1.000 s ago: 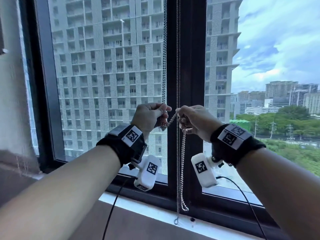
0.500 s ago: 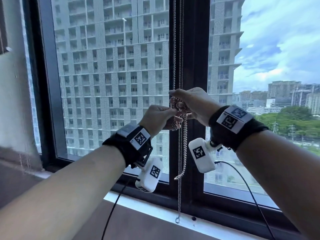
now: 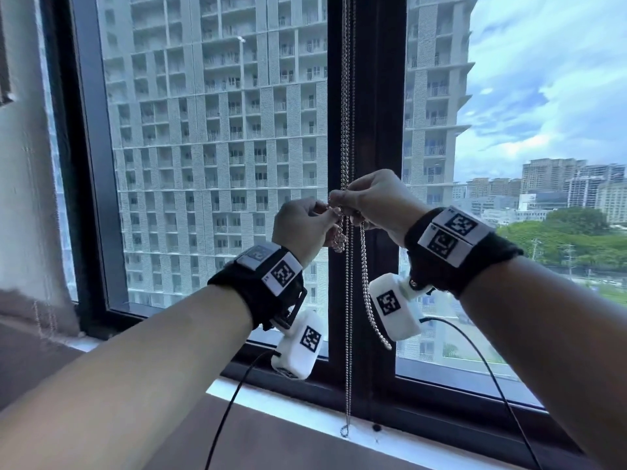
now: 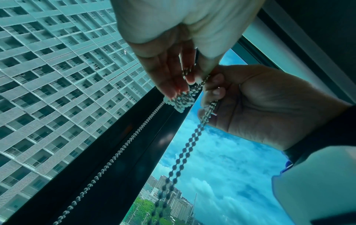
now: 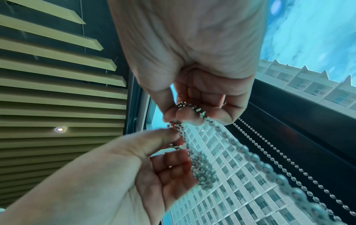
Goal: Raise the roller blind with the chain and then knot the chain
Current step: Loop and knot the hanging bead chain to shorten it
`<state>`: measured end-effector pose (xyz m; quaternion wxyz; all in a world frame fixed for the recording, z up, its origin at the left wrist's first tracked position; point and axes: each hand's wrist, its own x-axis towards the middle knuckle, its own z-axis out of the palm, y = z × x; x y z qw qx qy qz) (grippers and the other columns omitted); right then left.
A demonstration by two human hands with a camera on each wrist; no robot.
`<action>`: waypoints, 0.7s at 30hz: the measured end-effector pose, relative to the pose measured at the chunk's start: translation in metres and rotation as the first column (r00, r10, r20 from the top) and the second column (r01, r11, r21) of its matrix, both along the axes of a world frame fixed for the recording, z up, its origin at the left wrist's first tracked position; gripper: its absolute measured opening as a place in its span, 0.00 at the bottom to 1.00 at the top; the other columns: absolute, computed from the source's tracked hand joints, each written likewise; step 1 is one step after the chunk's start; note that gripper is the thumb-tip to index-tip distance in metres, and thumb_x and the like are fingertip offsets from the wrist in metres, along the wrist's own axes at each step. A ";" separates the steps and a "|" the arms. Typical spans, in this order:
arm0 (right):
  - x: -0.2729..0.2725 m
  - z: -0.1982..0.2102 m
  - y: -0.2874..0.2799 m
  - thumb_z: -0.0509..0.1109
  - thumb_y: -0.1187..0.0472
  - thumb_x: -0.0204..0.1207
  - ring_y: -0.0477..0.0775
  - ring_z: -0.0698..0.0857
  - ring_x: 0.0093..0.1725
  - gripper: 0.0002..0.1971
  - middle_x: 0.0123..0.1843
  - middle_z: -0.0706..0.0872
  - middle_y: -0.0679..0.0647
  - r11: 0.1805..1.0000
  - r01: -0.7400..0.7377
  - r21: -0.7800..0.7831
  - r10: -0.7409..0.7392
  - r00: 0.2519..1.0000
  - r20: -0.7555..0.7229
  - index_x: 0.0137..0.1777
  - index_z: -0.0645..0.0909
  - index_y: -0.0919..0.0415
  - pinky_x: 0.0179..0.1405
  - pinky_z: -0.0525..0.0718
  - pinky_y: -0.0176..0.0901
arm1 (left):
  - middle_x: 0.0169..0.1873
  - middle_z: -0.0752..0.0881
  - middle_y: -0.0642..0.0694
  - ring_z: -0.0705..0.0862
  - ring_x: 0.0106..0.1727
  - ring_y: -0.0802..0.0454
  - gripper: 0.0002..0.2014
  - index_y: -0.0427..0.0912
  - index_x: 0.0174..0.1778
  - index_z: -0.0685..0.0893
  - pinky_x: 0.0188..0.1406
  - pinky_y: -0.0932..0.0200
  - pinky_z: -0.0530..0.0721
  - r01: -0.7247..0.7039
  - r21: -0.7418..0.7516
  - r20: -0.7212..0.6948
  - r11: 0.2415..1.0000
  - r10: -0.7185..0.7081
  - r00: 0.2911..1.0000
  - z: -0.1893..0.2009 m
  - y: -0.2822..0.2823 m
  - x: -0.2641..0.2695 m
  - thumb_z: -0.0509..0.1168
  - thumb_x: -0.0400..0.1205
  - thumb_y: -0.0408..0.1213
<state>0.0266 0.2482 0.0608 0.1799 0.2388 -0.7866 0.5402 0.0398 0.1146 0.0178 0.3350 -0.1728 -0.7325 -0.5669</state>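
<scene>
1. Head view: I see both hands raised in front of the dark window mullion (image 3: 373,130), level with each other and nearly touching.
2. My left hand (image 3: 302,228) pinches a bunched clump of the bead chain (image 3: 346,130) between thumb and curled fingers; the clump hangs just below the fingertips.
3. My right hand (image 3: 376,201) has its fingers curled round the chain just beside the left, slightly higher.
4. Chain position: two strands run straight up from the hands along the mullion and out of the top of the picture. Below the hands a doubled loop hangs free beside the right wrist camera (image 3: 395,307). One thin strand drops on down to the white sill (image 3: 305,412).
5. Left wrist view: fingertips of the left hand (image 4: 173,73) touch the bead cluster; the right hand (image 4: 269,106) is closed over a doubled strand.
6. Right wrist view: thumb and fingers of the right hand (image 5: 192,91) clamp the beads; the left hand (image 5: 134,167) holds the tangle below them.
7. I cannot tell whether a knot is closed.
8. Roller blind: not visible across the glass in the head view.
</scene>
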 end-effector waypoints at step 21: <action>0.002 -0.007 -0.003 0.78 0.60 0.74 0.59 0.94 0.39 0.09 0.36 0.93 0.59 0.980 0.122 -0.156 -0.124 0.992 0.001 0.35 0.88 0.64 0.48 0.92 0.59 | 0.28 0.86 0.35 0.85 0.29 0.41 0.07 0.25 0.35 0.83 0.34 0.49 0.89 0.213 0.447 0.071 0.869 -0.272 0.960 -0.007 0.007 0.004 0.68 0.77 0.26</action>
